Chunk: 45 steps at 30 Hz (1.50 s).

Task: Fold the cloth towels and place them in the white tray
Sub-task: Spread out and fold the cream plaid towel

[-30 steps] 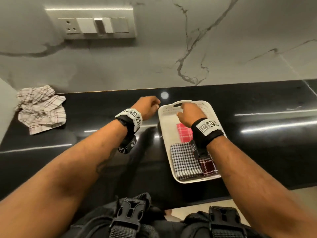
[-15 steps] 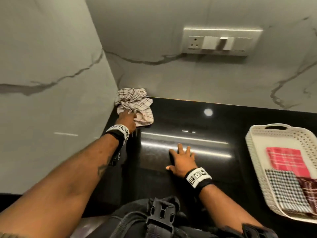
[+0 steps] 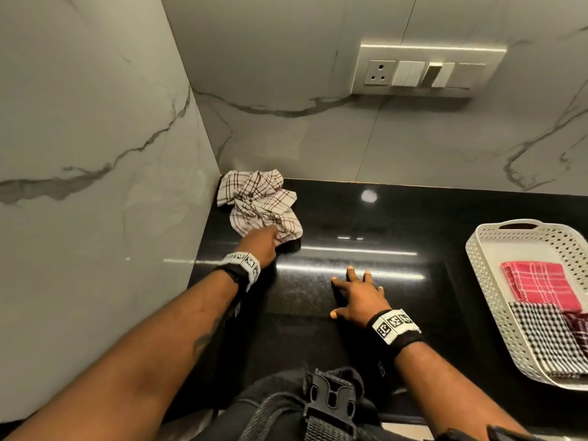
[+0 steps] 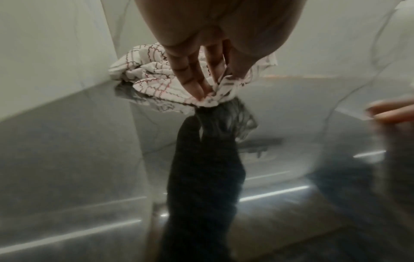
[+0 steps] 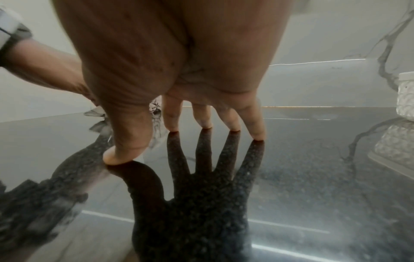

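Note:
A crumpled white towel with dark red checks lies in the counter's far left corner, against both walls. My left hand reaches to its near edge. In the left wrist view the towel has a fold pinched between the thumb and fingers of my left hand. My right hand rests flat on the black counter with its fingers spread and holds nothing; the right wrist view shows the fingertips touching the surface. The white perforated tray stands at the right.
In the tray lie a folded red towel, a black-and-white checked one and a maroon one. A marble side wall closes the left. A switch panel is on the back wall. The glossy black counter stretches between towel and tray.
Both hands have left the tray and my view has swung left. The left hand reached the crumpled towel and now pinches its near edge. The right hand settled flat on the counter.

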Tool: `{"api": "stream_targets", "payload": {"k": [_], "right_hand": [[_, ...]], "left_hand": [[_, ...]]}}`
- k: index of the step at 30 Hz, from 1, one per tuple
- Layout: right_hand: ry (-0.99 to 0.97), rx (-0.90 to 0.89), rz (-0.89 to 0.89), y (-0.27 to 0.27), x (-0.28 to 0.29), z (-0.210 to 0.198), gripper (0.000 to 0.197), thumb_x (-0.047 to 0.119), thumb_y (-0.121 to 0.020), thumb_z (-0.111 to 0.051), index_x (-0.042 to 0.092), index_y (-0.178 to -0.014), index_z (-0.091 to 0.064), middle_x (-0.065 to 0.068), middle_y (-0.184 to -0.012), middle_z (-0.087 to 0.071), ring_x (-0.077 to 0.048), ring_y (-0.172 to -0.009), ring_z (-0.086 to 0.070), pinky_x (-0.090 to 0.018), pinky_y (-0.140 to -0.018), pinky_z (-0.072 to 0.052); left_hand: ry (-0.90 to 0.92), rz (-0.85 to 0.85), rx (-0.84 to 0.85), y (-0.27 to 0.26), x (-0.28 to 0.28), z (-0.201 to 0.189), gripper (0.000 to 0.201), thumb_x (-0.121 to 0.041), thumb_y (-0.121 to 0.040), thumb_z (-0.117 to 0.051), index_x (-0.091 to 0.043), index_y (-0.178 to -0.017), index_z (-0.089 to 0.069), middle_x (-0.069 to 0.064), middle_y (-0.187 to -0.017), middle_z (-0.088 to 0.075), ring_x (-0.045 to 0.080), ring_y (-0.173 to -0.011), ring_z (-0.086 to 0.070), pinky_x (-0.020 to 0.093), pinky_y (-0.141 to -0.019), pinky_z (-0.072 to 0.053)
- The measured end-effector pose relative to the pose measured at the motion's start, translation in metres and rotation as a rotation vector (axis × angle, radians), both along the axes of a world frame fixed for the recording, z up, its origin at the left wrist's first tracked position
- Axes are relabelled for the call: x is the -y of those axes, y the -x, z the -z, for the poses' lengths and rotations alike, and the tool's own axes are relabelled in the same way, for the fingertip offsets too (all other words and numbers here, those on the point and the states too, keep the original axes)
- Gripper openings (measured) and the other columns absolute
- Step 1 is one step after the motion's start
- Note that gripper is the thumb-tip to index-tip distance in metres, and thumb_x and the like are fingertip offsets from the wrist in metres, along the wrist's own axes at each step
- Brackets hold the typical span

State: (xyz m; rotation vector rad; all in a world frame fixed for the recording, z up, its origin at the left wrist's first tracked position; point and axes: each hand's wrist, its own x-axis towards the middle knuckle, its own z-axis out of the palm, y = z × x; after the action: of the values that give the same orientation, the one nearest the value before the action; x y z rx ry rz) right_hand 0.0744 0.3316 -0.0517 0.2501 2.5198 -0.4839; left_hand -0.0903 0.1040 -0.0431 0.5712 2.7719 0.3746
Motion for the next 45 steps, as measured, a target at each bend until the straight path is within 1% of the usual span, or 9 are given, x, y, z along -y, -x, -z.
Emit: {"api": "stream_targets", "payload": {"k": [4,7,11,16,20,23,26,31,45], "right_hand": [[0.005,-0.02,0.001,-0.003,0.001,-0.002,0.075,0.054,-0.082,-0.07,0.04,-0.148,-0.037,0.0,-0.165,-0.01,-0.041,-0.15,-0.004,-0.07,-0.113,-0.015],[0.234,-0.134,0.188,-0.003,0.005,-0.011,0.065,0.077,-0.079,-0.055,0.032,-0.125,-0.063,0.0,-0.134,-0.058,-0.027,-0.13,-0.049,-0.05,-0.105,-0.042],[0.703,-0.338,0.701,0.011,0.023,-0.032,0.035,0.049,-0.091,-0.064,0.016,-0.079,-0.067,-0.006,-0.075,-0.071,-0.021,-0.07,-0.067,-0.044,-0.071,-0.059],[0.891,-0.405,0.937,0.014,0.032,-0.035,0.005,0.003,-0.087,-0.071,0.005,-0.085,-0.067,-0.019,-0.084,-0.073,-0.034,-0.079,-0.071,-0.054,-0.078,-0.06],[0.979,-0.491,0.875,0.014,0.026,-0.052,0.01,0.001,-0.09,-0.066,0.01,-0.086,-0.065,-0.008,-0.079,-0.071,-0.02,-0.076,-0.066,-0.033,-0.072,-0.057],[0.938,-0.504,0.682,0.012,0.02,-0.074,0.006,0.007,-0.092,-0.066,0.008,-0.095,-0.071,-0.006,-0.088,-0.074,-0.013,-0.08,-0.068,-0.024,-0.073,-0.056],[0.725,-0.494,0.355,0.011,0.012,-0.091,0.008,0.012,-0.093,-0.065,0.013,-0.094,-0.073,-0.006,-0.085,-0.072,-0.009,-0.074,-0.063,-0.025,-0.069,-0.052],[0.559,-0.557,0.247,0.002,-0.012,-0.114,0.009,0.021,-0.092,-0.068,0.026,-0.096,-0.075,0.008,-0.088,-0.073,-0.001,-0.081,-0.066,-0.017,-0.073,-0.051],[0.34,-0.422,0.326,-0.03,-0.104,-0.158,0.005,0.024,-0.09,-0.07,0.021,-0.093,-0.073,0.002,-0.089,-0.073,-0.012,-0.085,-0.07,-0.03,-0.078,-0.058]], "left_hand": [[-0.253,0.084,0.142,-0.05,-0.013,-0.009,0.02,-0.021,-0.1,-0.048,-0.013,-0.117,-0.044,0.007,-0.097,-0.058,0.027,-0.087,-0.059,0.034,-0.074,-0.042],[-0.453,0.085,0.214,-0.076,-0.022,0.0,0.017,-0.032,-0.098,-0.055,-0.022,-0.11,-0.047,0.002,-0.097,-0.064,0.02,-0.086,-0.061,0.034,-0.077,-0.048],[-0.548,0.141,0.28,-0.1,-0.034,0.006,0.013,-0.031,-0.093,-0.066,-0.024,-0.097,-0.056,-0.006,-0.086,-0.066,0.012,-0.079,-0.061,0.03,-0.076,-0.049],[-0.51,0.12,0.352,-0.105,-0.032,0.001,0.018,-0.037,-0.097,-0.058,-0.02,-0.093,-0.058,-0.007,-0.082,-0.064,0.014,-0.077,-0.06,0.032,-0.074,-0.05],[-0.408,0.146,0.256,-0.092,-0.021,-0.017,0.038,-0.053,-0.1,-0.04,-0.023,-0.089,-0.062,-0.005,-0.084,-0.066,0.014,-0.078,-0.063,0.043,-0.079,-0.055],[-0.539,0.103,-0.115,-0.074,-0.026,-0.051,0.014,-0.033,-0.1,-0.05,-0.027,-0.11,-0.057,-0.008,-0.106,-0.06,0.008,-0.096,-0.057,0.035,-0.089,-0.052],[-0.483,0.453,-0.095,-0.06,-0.05,-0.09,0.05,-0.01,-0.092,-0.058,-0.029,-0.138,-0.05,-0.008,-0.14,-0.051,0.007,-0.131,-0.042,0.025,-0.112,-0.034],[-0.39,0.535,0.365,-0.049,-0.076,-0.121,0.033,-0.023,-0.087,-0.063,-0.025,-0.12,-0.064,-0.008,-0.111,-0.069,0.007,-0.104,-0.064,0.035,-0.095,-0.053],[0.173,0.385,-0.424,0.025,-0.018,-0.12,0.015,-0.034,-0.093,-0.064,-0.034,-0.107,-0.07,-0.002,-0.102,-0.066,0.02,-0.096,-0.059,0.034,-0.085,-0.051]]}}
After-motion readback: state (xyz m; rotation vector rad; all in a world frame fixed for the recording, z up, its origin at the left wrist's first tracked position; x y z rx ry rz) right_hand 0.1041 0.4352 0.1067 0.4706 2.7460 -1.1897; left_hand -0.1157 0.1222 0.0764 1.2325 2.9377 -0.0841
